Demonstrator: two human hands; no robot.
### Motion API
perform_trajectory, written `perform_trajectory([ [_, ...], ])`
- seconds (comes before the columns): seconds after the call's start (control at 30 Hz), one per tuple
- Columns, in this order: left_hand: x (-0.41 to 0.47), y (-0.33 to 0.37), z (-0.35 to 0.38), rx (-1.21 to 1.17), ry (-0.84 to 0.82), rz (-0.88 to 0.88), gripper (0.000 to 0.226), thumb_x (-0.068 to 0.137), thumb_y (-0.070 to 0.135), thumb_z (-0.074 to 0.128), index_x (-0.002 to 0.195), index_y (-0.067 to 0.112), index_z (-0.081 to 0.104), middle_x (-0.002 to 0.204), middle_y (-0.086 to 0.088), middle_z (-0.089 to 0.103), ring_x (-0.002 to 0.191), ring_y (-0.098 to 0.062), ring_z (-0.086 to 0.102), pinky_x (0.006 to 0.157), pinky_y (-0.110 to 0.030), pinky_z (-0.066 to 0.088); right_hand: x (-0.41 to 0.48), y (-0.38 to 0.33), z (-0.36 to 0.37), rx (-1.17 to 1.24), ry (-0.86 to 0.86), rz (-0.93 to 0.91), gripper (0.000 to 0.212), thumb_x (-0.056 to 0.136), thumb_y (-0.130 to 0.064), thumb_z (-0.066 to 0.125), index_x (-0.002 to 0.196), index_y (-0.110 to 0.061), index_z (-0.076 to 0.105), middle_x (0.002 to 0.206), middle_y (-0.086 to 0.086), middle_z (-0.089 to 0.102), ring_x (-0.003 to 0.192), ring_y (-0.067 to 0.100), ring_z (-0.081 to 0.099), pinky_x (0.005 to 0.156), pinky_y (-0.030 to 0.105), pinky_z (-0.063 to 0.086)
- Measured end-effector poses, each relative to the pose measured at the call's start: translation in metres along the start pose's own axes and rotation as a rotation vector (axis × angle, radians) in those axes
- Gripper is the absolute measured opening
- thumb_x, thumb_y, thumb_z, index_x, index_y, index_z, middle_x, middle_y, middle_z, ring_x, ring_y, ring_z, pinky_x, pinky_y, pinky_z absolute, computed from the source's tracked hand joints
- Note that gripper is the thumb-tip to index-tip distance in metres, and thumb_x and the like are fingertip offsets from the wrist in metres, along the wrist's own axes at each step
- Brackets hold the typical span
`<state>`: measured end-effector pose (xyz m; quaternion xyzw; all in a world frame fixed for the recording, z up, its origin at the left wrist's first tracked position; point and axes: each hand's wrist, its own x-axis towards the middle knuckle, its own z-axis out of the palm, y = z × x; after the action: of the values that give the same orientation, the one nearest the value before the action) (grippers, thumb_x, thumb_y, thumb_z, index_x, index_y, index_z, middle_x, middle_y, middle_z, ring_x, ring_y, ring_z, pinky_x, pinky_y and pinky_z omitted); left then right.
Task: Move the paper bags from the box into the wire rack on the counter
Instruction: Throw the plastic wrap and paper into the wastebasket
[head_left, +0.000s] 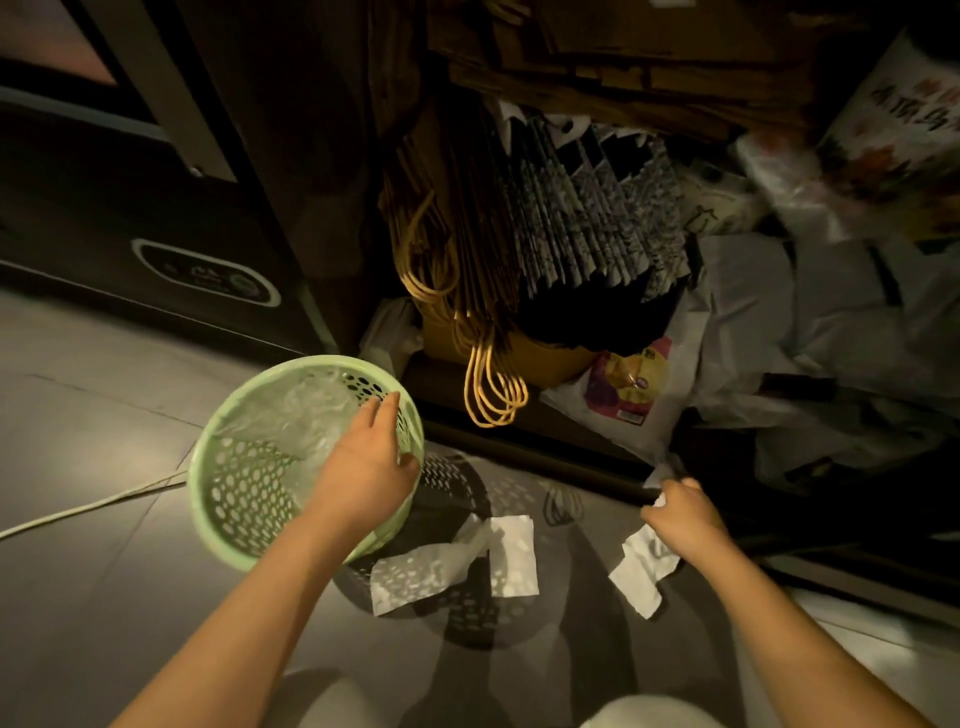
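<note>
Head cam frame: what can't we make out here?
- Wire rack, counter: outside the head view.
- Box: mostly covered by paper bags, dark.
- Printed bag, top right: blurred, cut by edge.
- White paper: partly hidden inside the right hand.
- Green basket rim: left hand covers part.

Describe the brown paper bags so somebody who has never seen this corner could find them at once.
Start at the pale green basket that the left hand grips by its rim. Up and to its right stands a yellow box packed with bags; the brown paper bags fill its left side. Yellow cord handles dangle from them, unlike the black-and-white patterned bags beside them.
</note>
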<state>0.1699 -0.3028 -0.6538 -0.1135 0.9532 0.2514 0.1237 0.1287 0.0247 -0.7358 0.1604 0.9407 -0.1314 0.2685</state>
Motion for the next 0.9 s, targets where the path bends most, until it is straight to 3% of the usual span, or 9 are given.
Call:
perform_trajectory([
  [0.13, -0.002, -0.003, -0.007, -0.011, 0.005, 0.047, 0.076, 0.091, 0.022, 0.057, 0.153, 0.016, 0.013, 0.158, -0.004, 0.017, 0.142, -0.022, 0.025, 0.113, -0.031, 0.024, -0.016, -0.034, -0.004, 0.16, -0.017, -0.209, 0.043, 0.093, -0.017, 0.06, 0.133, -0.004, 0.055, 0.135, 0.012, 0.052, 0.12, 0.028, 0.053, 0.09, 0.027, 0.041],
  [0.3, -0.008, -0.011, -0.014, 0.027, -0.036, 0.161, 0.072, 0.09, 0.021, 0.058, 0.152, 0.019, 0.02, 0.156, -0.001, 0.022, 0.139, -0.02, 0.03, 0.111, -0.028, 0.027, -0.058, -0.098, -0.023, 0.434, -0.157, -0.416, 0.02, 0.092, -0.011, 0.061, 0.108, -0.017, 0.072, 0.108, -0.003, 0.069, 0.108, 0.02, 0.063, 0.089, 0.028, 0.047],
  [0.43, -0.013, -0.018, -0.022, -0.021, -0.08, 0.239, 0.071, 0.09, 0.026, 0.061, 0.15, 0.025, 0.023, 0.155, 0.003, 0.024, 0.138, -0.017, 0.031, 0.111, -0.026, 0.026, -0.099, -0.146, -0.032, 0.565, -0.353, -0.544, 0.027, 0.092, -0.006, 0.059, 0.096, -0.027, 0.075, 0.106, 0.001, 0.072, 0.105, 0.024, 0.063, 0.089, 0.031, 0.051],
  [0.53, -0.018, -0.024, -0.028, -0.06, -0.091, 0.278, 0.077, 0.087, 0.031, 0.066, 0.15, 0.024, 0.023, 0.153, 0.004, 0.027, 0.136, -0.015, 0.034, 0.109, -0.025, 0.028, -0.117, -0.174, -0.028, 0.678, -0.452, -0.598, 0.03, 0.092, 0.001, 0.056, 0.098, -0.022, 0.075, 0.107, -0.006, 0.072, 0.102, 0.008, 0.065, 0.083, 0.016, 0.052],
  [0.63, -0.025, -0.035, -0.035, -0.149, -0.059, 0.263, 0.084, 0.084, 0.026, 0.07, 0.151, 0.027, 0.02, 0.148, 0.004, 0.036, 0.125, -0.016, 0.047, 0.102, -0.027, 0.038, -0.124, -0.198, -0.017, 0.771, -0.481, -0.612, 0.033, 0.092, 0.003, 0.055, 0.097, -0.022, 0.075, 0.109, -0.004, 0.072, 0.103, 0.015, 0.065, 0.086, 0.023, 0.051],
  [0.77, -0.033, -0.057, -0.045, -0.165, 0.094, 0.252, 0.059, 0.085, 0.017, 0.067, 0.14, 0.025, 0.045, 0.134, 0.003, 0.052, 0.116, -0.016, 0.053, 0.094, -0.024, 0.04, -0.13, -0.219, 0.005, 0.814, -0.527, -0.631, 0.037, 0.09, 0.006, 0.055, 0.099, -0.025, 0.072, 0.116, 0.002, 0.068, 0.095, 0.012, 0.063, 0.074, 0.021, 0.052],
  [0.83, -0.036, -0.068, -0.05, -0.162, 0.182, 0.227, 0.041, 0.089, 0.016, 0.062, 0.13, 0.021, 0.057, 0.123, 0.002, 0.061, 0.109, -0.017, 0.057, 0.087, -0.023, 0.04, -0.132, -0.225, 0.015, 0.839, -0.554, -0.637, 0.039, 0.089, 0.009, 0.056, 0.1, -0.026, 0.07, 0.122, 0.006, 0.063, 0.096, 0.014, 0.065, 0.074, 0.022, 0.054],
  [0.9, -0.036, -0.078, -0.053, -0.142, 0.227, 0.16, 0.037, 0.09, 0.015, 0.061, 0.127, 0.019, 0.059, 0.12, 0.0, 0.063, 0.108, -0.018, 0.058, 0.086, -0.022, 0.038, -0.131, -0.225, 0.019, 0.851, -0.559, -0.641, 0.039, 0.088, 0.009, 0.057, 0.099, -0.026, 0.07, 0.124, 0.006, 0.062, 0.1, 0.018, 0.067, 0.077, 0.024, 0.056],
])
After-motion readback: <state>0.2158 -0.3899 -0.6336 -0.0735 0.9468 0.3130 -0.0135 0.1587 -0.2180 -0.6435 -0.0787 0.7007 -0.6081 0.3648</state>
